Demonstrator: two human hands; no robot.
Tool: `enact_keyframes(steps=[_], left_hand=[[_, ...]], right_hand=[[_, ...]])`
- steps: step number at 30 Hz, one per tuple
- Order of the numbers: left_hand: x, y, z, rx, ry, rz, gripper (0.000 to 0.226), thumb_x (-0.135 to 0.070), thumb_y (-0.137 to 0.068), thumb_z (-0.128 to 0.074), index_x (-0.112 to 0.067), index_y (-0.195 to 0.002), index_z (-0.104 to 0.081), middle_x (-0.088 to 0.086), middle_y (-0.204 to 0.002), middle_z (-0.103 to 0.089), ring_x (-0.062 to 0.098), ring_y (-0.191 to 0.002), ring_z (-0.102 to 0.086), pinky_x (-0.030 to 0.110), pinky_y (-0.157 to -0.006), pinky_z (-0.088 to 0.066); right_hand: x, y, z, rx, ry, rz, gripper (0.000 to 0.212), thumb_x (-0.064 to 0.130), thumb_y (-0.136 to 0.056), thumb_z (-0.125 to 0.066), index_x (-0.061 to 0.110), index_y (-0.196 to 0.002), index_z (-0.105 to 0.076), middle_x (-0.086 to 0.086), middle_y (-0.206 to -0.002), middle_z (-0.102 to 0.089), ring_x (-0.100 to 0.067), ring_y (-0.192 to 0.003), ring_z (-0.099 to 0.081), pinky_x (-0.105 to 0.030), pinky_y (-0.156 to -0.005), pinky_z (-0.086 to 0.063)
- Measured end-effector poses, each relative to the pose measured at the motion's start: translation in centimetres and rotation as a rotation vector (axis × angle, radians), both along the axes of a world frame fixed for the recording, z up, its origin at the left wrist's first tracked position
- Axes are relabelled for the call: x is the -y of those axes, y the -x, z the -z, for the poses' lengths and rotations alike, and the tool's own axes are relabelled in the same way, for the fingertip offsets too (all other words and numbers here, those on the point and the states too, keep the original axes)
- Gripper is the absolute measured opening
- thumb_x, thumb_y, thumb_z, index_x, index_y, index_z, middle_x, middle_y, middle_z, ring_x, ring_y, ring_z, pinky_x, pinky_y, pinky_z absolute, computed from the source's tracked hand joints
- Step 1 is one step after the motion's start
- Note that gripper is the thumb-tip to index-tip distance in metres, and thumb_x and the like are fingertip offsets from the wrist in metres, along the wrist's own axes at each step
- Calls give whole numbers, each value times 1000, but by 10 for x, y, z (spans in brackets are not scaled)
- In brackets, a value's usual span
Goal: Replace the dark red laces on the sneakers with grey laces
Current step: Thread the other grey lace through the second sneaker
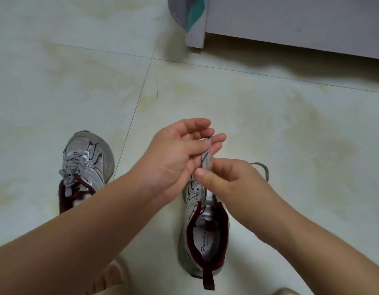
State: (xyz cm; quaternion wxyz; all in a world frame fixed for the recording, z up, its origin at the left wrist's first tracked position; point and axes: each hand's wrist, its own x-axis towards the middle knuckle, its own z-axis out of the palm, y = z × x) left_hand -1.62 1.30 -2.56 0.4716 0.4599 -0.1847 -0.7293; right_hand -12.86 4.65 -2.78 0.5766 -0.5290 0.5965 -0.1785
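Between both hands [180, 150], flat pale grey lace [205, 159] with dark printed lettering

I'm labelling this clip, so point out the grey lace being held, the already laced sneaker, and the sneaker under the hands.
grey lace [205, 157]: head view, flat strip between both hands.
laced sneaker [89, 154]: head view, toe mesh.
sneaker under the hands [207, 250]: head view, insole.

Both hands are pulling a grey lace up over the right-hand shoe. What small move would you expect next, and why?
Probably feeding the lace tip into the next eyelet. The left hand and right hand pinch the grey lace taut above the open sneaker, while the other sneaker already carries grey lacing.
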Motion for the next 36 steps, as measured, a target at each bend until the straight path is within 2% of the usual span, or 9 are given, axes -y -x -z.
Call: enact_keyframes(steps=[4,8,11,14,17,22,25,31,36], left_hand=[[0,-7,4,142,53,-1,28,19,-83,-47,-7,-85,-57,5,-76,-58,16,-74,-70,22,-71,-58],[0,-28,18,676,184,78,28,10,-78,-63,-19,-79,-62,-2,-74,-58,21,-80,-69,23,-69,-55],[-2,-35,28,1112,193,450,19,-8,-85,-61,-19,-100,-65,-6,-89,-62,15,-76,-62,28,-73,-50],[-5,-33,32,1581,443,807,30,-38,-93,-47,-31,-120,-57,-10,-124,-52,15,-114,-45,29,-92,-33],[-1,-25,32,1291,552,844,26,-36,-94,-43,-25,-99,-67,-5,-107,-65,17,-108,-52,33,-93,-38],[3,-26,45,661,141,684,11,-8,-86,-61,-12,-78,-68,-3,-64,-67,4,-52,-61,11,-51,-46],[3,-30,63,790,152,723,9,-7,-83,-65,-12,-77,-69,-5,-63,-66,0,-49,-54,13,-53,-45],[-2,-32,82,1442,343,839,17,-28,-89,-53,-24,-92,-70,-10,-95,-67,12,-94,-58,23,-72,-40],[0,-26,88,1594,449,937,22,-27,-89,-48,-22,-96,-68,-1,-97,-69,20,-95,-59,28,-73,-44]], right_hand=[[1,0,0,171,-177,109,26,15,-94,-49,3,-75,-62,-6,-57,-64,-19,-51,-61,-33,-65,-56],[10,13,4,66,-122,81,34,4,-95,-42,12,-71,-64,3,-48,-44,-8,-43,-39,-19,-49,-41],[17,16,7,-144,5,-48,38,0,-93,-40,23,-73,-63,6,-57,-54,-10,-52,-48,-19,-57,-45],[20,10,11,-361,202,-199,27,10,-90,-50,32,-75,-53,6,-73,-65,-16,-68,-60,-28,-67,-49],[21,3,18,-407,260,-207,16,22,-84,-61,23,-70,-56,0,-72,-66,-20,-71,-61,-32,-66,-49],[20,7,39,-436,251,-72,20,29,-80,-69,20,-67,-56,6,-56,-59,-9,-53,-50,-23,-53,-37],[19,12,51,-447,233,-65,14,28,-86,-62,21,-75,-58,3,-68,-64,-15,-65,-56,-17,-62,-37],[14,19,69,-537,178,-183,15,15,-91,-47,20,-93,-61,1,-79,-60,-20,-77,-54,-30,-70,-43],[10,15,81,-646,246,-345,16,18,-89,-47,19,-95,-62,0,-97,-58,-21,-97,-51,-29,-76,-39]])
